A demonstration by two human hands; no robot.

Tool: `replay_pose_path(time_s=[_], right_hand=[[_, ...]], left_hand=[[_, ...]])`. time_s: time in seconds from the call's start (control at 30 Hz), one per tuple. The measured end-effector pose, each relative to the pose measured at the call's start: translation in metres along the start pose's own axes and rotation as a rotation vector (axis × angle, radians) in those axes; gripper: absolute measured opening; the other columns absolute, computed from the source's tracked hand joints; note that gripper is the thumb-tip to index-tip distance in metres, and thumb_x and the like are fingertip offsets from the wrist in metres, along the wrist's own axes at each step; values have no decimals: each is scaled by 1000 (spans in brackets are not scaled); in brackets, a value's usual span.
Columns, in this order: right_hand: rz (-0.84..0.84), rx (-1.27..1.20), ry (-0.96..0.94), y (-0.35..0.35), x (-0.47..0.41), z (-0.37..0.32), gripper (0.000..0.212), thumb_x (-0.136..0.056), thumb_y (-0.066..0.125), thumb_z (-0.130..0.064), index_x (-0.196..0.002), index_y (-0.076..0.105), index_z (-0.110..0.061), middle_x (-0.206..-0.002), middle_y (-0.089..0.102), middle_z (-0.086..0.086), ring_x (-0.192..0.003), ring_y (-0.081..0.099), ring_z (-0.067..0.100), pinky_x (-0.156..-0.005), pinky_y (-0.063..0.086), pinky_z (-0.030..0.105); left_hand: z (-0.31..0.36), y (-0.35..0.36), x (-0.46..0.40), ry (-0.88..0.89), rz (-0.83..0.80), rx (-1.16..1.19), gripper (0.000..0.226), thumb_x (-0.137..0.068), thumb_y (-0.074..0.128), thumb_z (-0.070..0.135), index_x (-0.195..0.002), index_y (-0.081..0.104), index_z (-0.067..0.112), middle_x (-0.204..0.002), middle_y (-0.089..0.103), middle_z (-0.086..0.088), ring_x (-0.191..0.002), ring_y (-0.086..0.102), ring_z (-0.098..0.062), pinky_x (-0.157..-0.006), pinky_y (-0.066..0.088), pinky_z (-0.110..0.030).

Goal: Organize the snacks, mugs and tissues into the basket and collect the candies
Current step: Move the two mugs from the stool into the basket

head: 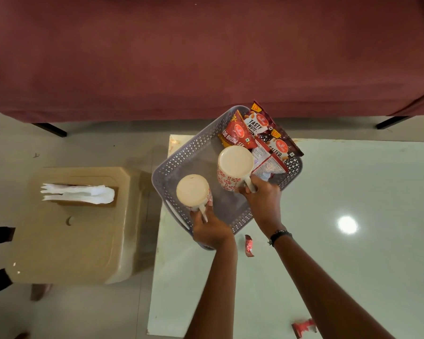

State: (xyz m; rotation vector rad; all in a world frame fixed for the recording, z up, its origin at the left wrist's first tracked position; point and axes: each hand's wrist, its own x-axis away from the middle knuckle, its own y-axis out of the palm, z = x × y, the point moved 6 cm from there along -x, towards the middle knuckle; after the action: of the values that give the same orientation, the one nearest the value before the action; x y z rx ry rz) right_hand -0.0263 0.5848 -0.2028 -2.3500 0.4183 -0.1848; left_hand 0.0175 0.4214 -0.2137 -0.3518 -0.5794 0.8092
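Note:
A grey perforated basket (181, 157) sits at the far left corner of the glossy table. Several red snack packets (257, 128) lean in its far right corner. My left hand (211, 228) grips the handle of a white mug with a red pattern (193, 192), held over the basket's near left part. My right hand (262, 199) holds a second, matching mug (234, 166) by its handle, in the middle of the basket beside the packets. White tissues (83, 193) rest in a holder on the beige stool. Red-wrapped candies (249, 245) (304, 327) lie on the table.
The pale green glossy table (340, 192) carries the basket and candies. A beige plastic stool (66, 241) stands to the left on the tiled floor. A maroon sofa (206, 57) runs along the far side. A dark shape shows at the left edge.

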Motion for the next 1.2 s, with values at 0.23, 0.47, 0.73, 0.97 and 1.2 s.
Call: replay_pose_path(time_s=[0.23, 0.47, 0.73, 0.97, 1.2], right_hand=[[-33, 26, -33, 12, -3, 3, 21, -76, 77, -21, -81, 65, -4, -86, 74, 10, -75, 67, 19, -54, 54, 27], [-71, 25, 8, 29, -9, 9, 22, -77, 75, -22, -88, 69, -4, -88, 74, 11, -77, 67, 24, -63, 57, 41], [-122, -20, 38, 46, -34, 2, 7, -74, 73, -10, -73, 67, -6, -67, 68, 9, -59, 55, 18, -52, 49, 37], [-118, -91, 39, 64, -42, -2, 10, -75, 70, -4, -68, 63, -3, -62, 64, 11, -59, 46, 13, -51, 45, 41], [-9, -60, 15, 68, -36, -10, 14, -75, 70, -4, -64, 60, -1, -58, 54, 1, -57, 44, 13, -47, 30, 26]], left_hand=[[-3, 4, -10, -24, -43, 32, 27, -80, 69, 14, -103, 70, -2, -105, 71, -20, -99, 64, -35, -79, 46, -31], [-2, 6, -24, -34, -52, 38, 26, -79, 71, 14, -98, 71, -4, -98, 73, -21, -94, 65, -35, -74, 40, -25], [4, 7, -47, -64, -33, 58, 24, -78, 72, 19, -94, 73, 0, -94, 74, -17, -87, 63, -26, -72, 36, -21], [7, 9, -56, -94, -54, 69, 23, -79, 72, 20, -92, 72, 1, -93, 73, -14, -81, 57, -17, -73, 40, -23], [7, 13, -65, -113, -78, 71, 25, -76, 74, 24, -87, 73, 2, -88, 74, -14, -83, 65, -25, -77, 53, -32]])
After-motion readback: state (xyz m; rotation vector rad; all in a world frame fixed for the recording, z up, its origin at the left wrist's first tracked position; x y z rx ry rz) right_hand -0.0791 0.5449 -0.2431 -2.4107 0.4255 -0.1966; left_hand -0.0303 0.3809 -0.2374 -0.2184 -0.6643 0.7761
